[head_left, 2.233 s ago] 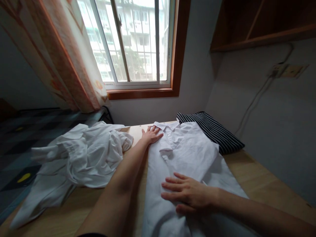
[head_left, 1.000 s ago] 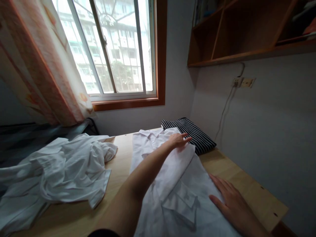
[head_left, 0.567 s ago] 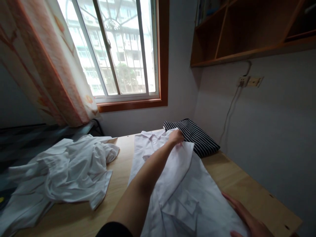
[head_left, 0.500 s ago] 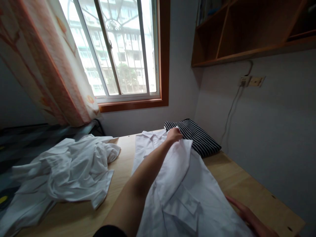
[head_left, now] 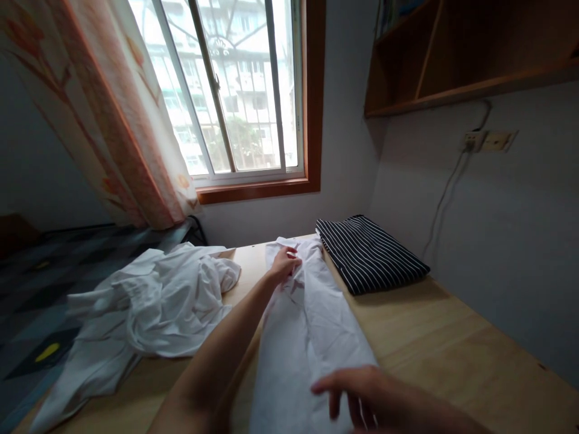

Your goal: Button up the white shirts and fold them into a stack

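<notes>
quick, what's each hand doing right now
Left hand: fingers curled on the collar end of the folded white shirt, gripping it as far as can be seen.
Right hand: open, fingers spread over the shirt's near end, holding nothing.

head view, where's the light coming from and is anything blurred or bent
Head view: daylight comes through the window, washing out the buildings outside, while the room is dim; the right hand is smeared with motion blur over the white shirt, the left hand is sharper; the window frame and curtain lean from wide-angle distortion.
</notes>
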A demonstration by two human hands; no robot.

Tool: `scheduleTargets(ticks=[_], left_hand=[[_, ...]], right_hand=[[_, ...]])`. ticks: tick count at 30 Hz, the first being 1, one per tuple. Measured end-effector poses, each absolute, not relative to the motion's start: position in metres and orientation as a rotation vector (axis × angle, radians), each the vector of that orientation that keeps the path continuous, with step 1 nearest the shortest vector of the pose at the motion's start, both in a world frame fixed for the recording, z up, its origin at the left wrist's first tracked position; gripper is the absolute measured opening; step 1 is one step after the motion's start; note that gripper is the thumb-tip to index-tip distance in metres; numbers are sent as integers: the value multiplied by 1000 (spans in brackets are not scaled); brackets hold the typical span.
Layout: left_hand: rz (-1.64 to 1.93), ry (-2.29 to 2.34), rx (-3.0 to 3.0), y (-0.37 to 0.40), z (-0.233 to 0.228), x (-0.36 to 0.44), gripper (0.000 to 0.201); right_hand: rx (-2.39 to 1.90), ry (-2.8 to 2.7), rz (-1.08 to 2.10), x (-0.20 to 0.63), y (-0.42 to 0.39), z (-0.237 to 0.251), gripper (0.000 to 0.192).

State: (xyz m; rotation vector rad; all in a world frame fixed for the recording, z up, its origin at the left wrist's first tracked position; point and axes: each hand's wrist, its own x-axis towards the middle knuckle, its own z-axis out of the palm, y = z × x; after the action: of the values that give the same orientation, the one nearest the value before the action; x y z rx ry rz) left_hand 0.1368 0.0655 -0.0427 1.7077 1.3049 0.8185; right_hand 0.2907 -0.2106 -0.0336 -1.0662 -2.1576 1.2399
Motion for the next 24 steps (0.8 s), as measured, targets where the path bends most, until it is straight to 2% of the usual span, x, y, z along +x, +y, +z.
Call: scheduleTargets(ticks=[5, 11, 15, 18, 21, 24], left_hand=[[875, 1004, 1614, 61, -43, 159, 54], [981, 728, 1400, 64, -56, 177, 35], [926, 653, 1231, 75, -56, 173, 23], [854, 868, 1531, 89, -57, 169, 27], [801, 1205, 2202, 106, -59, 169, 38], [667, 1230, 2796, 123, -60, 170, 43]], right_hand=[[-1374, -1700, 729, 313, -93, 3, 47], [-1807, -1740, 215, 303, 29, -3, 54], [-2100, -1710, 146, 293, 58, -4, 63], [-2169, -1727, 194, 294, 70, -6, 54], [-2230, -1725, 163, 302, 75, -12, 34], [-2202, -1647, 156, 313, 75, -20, 23]])
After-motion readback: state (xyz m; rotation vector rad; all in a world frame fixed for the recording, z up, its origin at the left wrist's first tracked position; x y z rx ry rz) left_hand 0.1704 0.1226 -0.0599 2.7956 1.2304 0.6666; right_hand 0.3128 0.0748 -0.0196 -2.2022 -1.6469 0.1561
